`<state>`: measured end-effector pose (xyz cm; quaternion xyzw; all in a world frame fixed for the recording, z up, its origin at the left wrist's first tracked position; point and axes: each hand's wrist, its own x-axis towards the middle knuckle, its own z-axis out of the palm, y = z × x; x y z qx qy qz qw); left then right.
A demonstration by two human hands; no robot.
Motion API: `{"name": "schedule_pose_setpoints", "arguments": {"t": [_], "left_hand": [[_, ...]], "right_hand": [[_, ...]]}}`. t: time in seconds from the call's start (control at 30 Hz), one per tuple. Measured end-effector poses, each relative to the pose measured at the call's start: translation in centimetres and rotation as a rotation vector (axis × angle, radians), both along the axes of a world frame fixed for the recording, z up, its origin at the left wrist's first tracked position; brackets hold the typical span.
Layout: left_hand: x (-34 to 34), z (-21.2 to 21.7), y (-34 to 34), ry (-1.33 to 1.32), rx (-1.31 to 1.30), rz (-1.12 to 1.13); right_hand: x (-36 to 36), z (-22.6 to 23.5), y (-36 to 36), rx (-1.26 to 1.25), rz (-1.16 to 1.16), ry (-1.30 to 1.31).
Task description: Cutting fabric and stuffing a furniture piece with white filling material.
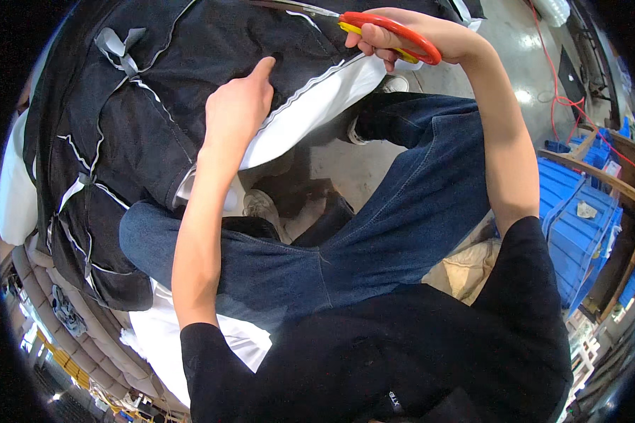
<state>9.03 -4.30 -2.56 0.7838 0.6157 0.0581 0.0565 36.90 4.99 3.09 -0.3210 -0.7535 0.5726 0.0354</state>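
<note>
My right hand (384, 42) is closed around the handles of red-and-yellow-handled scissors (395, 32). The metal blades point left over a large black fabric piece (162, 92) and run off the top edge, so their tips are hidden. On the black fabric rests my left hand (238, 106), one finger stretched toward the scissors and the others curled out of sight beneath it. A white fabric layer (296, 123) shows along the piece's near right edge. White-edged seams and a grey-white strip (125, 60), looped like a bow, lie on the black side.
Beneath the fabric are my legs in blue jeans (402, 190). On the right stand blue crates (578, 225) beside wooden boards, with a red cable (557, 99) on the grey floor. Grey padded cushioning (56, 310) lies at lower left, near white cloth (169, 338).
</note>
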Motion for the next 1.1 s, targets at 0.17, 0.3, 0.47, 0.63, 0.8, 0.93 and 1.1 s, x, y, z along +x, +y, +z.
{"name": "schedule_pose_setpoints", "arguments": {"t": [0.17, 0.3, 0.47, 0.63, 0.8, 0.93, 1.1], "left_hand": [[0.2, -0.7, -0.7, 0.032, -0.014, -0.004], [0.5, -0.6, -0.4, 0.018, -0.096, 0.067], [0.1, 0.3, -1.2, -0.124, 0.069, -0.020], [0.9, 1.6, -2.1, -0.015, 0.115, 0.005], [0.9, 1.9, -2.6, 0.023, 0.143, -0.004], [1.3, 2.6, -3.5, 0.099, 0.094, 0.006], [0.9, 3.4, -3.4, 0.136, 0.068, 0.000]], "right_hand": [[-0.5, 2.0, -0.3, -0.207, -0.102, -0.065], [0.3, 0.1, -0.6, 0.081, -0.067, 0.019], [1.7, 1.0, -0.4, -0.297, 0.075, -0.208], [2.0, 0.7, -0.3, -0.350, 0.072, -0.142], [2.2, 1.3, 0.2, -0.327, 0.172, -0.188], [2.2, 1.0, 0.3, -0.344, 0.182, -0.195], [1.8, 1.2, 1.4, -0.351, 0.178, -0.242]]}}
